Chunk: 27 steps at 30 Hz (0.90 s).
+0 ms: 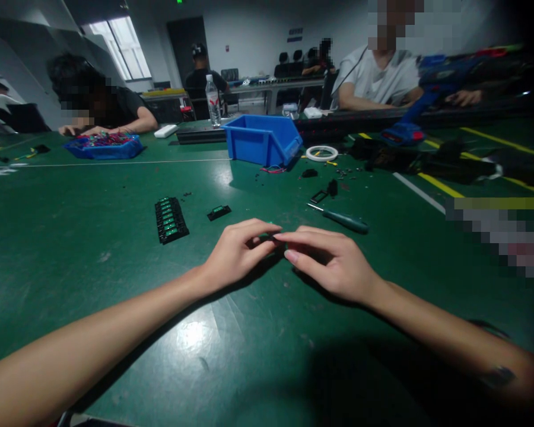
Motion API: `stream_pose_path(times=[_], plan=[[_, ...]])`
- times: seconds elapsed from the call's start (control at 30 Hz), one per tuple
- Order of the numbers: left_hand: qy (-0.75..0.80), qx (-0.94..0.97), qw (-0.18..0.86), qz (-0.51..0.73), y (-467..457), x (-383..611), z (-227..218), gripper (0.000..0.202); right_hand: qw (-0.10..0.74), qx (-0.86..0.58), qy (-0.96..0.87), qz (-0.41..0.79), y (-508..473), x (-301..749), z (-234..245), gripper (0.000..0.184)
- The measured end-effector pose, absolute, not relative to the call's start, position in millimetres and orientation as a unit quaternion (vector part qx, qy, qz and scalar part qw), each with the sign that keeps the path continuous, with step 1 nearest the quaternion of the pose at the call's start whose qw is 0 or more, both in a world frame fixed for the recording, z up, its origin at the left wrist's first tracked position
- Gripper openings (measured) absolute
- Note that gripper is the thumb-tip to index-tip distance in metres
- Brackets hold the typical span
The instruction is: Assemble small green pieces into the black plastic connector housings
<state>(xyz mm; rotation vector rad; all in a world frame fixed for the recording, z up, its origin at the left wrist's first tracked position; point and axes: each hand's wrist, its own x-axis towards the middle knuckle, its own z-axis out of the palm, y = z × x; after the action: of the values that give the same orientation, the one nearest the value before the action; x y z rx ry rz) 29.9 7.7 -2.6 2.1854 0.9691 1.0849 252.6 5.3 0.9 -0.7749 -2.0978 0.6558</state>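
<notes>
Over the green tabletop, my left hand (242, 252) and my right hand (338, 261) meet at the fingertips. Both are closed in a pinch around a small black part (272, 236), mostly hidden by the fingers; a speck of green shows just above it. Left of my left hand lies a row of black modules with green circuit boards (171, 219). A single black module with a green board (219, 212) sits between that row and the hands. Beyond my right hand rests a screwdriver (346, 221) with a dark green handle, its tip toward the left.
A blue bin (262, 141) stands at the back, with a water bottle (213, 102) behind it. Nearby are a white coil (321, 153), a black frame (319, 196) and scattered small pieces. A blue power drill (403, 133) is at right. Co-workers sit across the table.
</notes>
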Motion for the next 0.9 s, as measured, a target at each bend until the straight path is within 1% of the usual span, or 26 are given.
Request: stream_pose_path(times=[0.13, 0.2, 0.3, 0.47, 0.7, 0.8, 0.9], plan=[[0.406, 0.767, 0.230, 0.441, 7.6, 30.5, -4.0, 0.022, 0.475, -0.391, -0.722, 0.316, 10.2, 250.5, -1.6, 0.026], [0.446, 0.730, 0.234, 0.461, 9.3, 30.8, -5.2, 0.022, 0.483, -0.430, -0.703, 0.296, 15.9, 249.4, -4.3, 0.020], [0.481, 0.685, 0.272, 0.474, 13.6, 30.6, -6.7, 0.027, 0.441, -0.451, -0.738, 0.238, 23.5, 248.9, -8.1, 0.018], [0.478, 0.652, 0.315, 0.498, 21.0, 30.8, -8.4, 0.030, 0.382, -0.422, -0.804, 0.173, 28.7, 245.4, -12.2, 0.022], [0.456, 0.658, 0.319, 0.507, 24.1, 34.1, -12.8, 0.028, 0.293, -0.407, -0.862, 0.078, 47.9, 230.6, -15.7, 0.033], [0.445, 0.675, 0.313, 0.498, 22.5, 33.6, -13.2, 0.025, 0.258, -0.422, -0.867, 0.060, 52.1, 229.3, -16.7, 0.030], [0.441, 0.691, 0.305, 0.485, 20.7, 32.5, -12.7, 0.021, 0.245, -0.421, -0.870, 0.072, 50.7, 230.6, -16.7, 0.022]])
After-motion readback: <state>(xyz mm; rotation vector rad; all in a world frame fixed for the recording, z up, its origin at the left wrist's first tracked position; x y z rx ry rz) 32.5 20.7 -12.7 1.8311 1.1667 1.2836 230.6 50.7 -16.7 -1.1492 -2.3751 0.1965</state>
